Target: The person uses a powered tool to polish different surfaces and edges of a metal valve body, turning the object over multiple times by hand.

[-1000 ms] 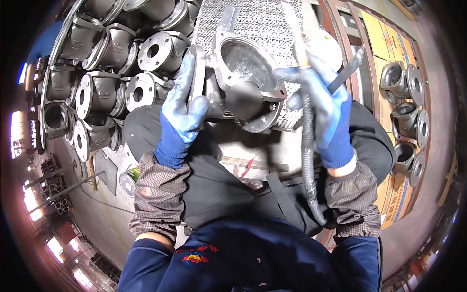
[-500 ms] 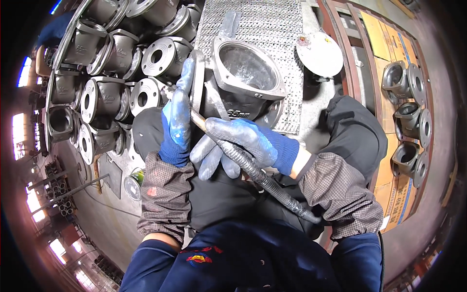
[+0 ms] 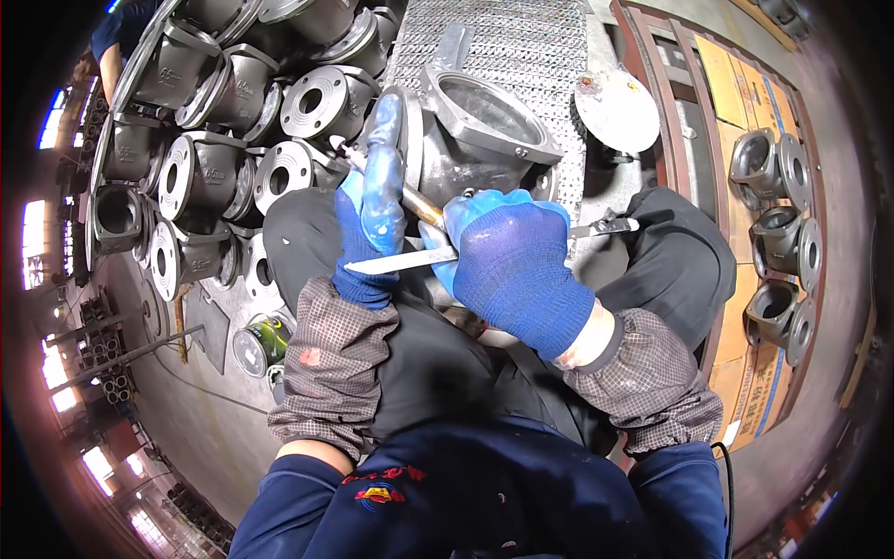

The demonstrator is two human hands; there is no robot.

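My left hand [image 3: 377, 200], in a blue coated glove, is upright beside a flange of a grey cast-metal valve body [image 3: 484, 158]. Its fingers are pressed together, and a thin brownish rod [image 3: 424, 206] with a pinkish tip runs through its grip, the tip showing on the left. The rod's other end disappears at my right hand [image 3: 512, 247]. That gloved hand is a fist, back upward, around a narrow flat metal strip [image 3: 400, 262], which sticks out on both sides. What its fingers do underneath is hidden. The valve body rests in front of my knees, its wide opening facing up.
Similar grey castings [image 3: 200, 177] are stacked at the left. A textured metal plate [image 3: 531, 47] lies ahead, with a round white-topped stool [image 3: 616, 112] to its right. More castings [image 3: 778, 233] line a cardboard-covered pallet [image 3: 736, 373]. A green can [image 3: 264, 345] stands on the floor at left.
My right hand has turned from loosely extended fingers to a fist, and the flat strip now shows in it. The ribbed hose is out of sight. The rod's pinkish tip has appeared left of my left hand.
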